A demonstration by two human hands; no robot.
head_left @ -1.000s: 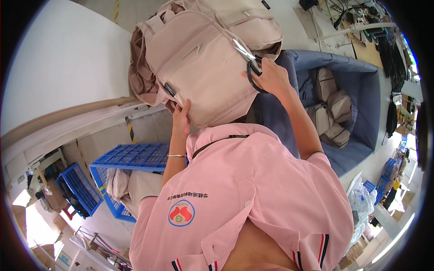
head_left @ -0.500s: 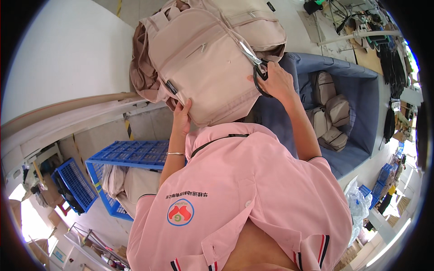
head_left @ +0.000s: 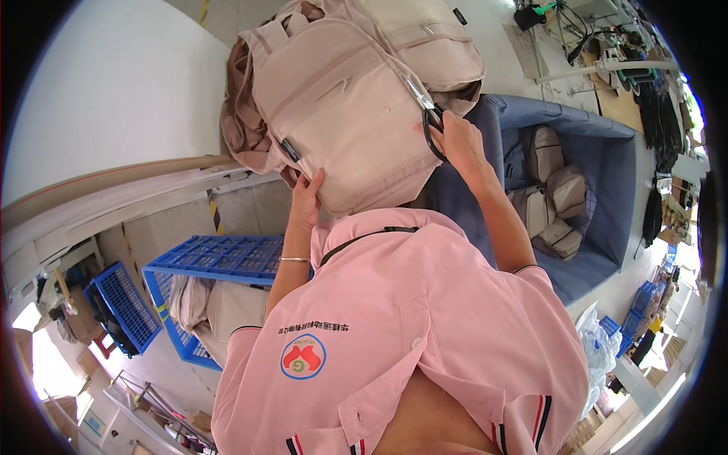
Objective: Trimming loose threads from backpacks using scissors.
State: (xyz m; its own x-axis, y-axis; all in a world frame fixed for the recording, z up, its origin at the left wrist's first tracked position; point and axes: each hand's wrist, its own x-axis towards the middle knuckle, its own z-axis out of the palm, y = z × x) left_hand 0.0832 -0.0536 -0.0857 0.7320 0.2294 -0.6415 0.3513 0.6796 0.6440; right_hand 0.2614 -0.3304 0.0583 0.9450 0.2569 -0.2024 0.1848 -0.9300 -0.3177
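Beige backpack (head_left: 341,114) — soft, light, floppy. Left hand (head_left: 305,199) fingers pressing its lower edge; right hand (head_left: 457,140) fingers pinching black scissors (head_left: 432,125) at its side.

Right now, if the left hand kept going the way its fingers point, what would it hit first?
The left hand already touches the lower edge of the beige backpack, fingers pointing up along it. Going straight on, it would likely press further into that bag, near its black buckle; depth is hard to judge.
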